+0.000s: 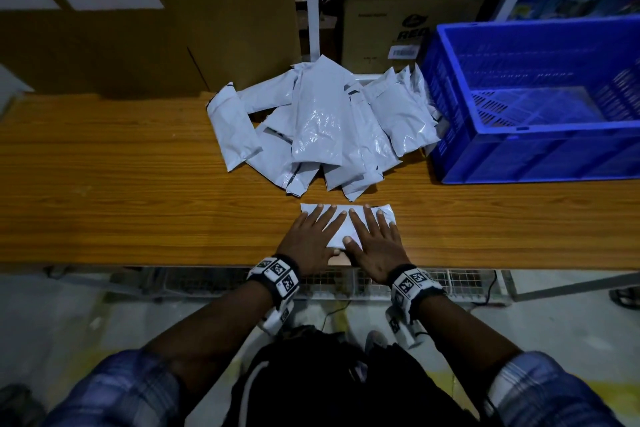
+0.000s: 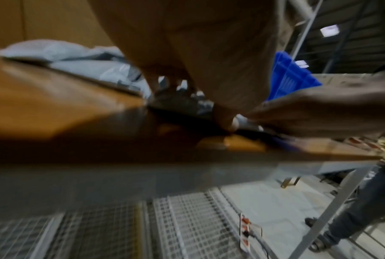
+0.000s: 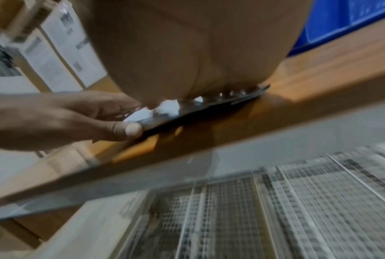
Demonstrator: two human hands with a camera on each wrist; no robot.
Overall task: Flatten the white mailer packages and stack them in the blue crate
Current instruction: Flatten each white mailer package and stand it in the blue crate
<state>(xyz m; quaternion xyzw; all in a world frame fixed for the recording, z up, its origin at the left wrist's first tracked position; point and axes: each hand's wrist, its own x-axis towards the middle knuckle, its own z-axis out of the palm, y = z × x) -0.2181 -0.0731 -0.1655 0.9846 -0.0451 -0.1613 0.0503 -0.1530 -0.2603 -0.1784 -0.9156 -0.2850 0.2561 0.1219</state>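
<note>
One white mailer (image 1: 343, 224) lies flat near the front edge of the wooden table (image 1: 121, 184). Both my hands press on it with straight, spread fingers: my left hand (image 1: 313, 236) on its left half, my right hand (image 1: 375, 243) on its right half, thumbs close together. In the wrist views my left palm (image 2: 198, 52) and right palm (image 3: 187, 43) cover the mailer (image 3: 169, 106). A loose pile of several white mailers (image 1: 322, 128) sits just behind. The blue crate (image 1: 533, 156) stands at the right, touching the pile.
Large cardboard boxes (image 1: 156, 28) stand behind the table on the left. A white shelf frame (image 1: 313, 3) with a box is behind the pile. Wire mesh (image 2: 187, 227) lies below the table edge. Another person's leg (image 2: 364, 201) stands at the right.
</note>
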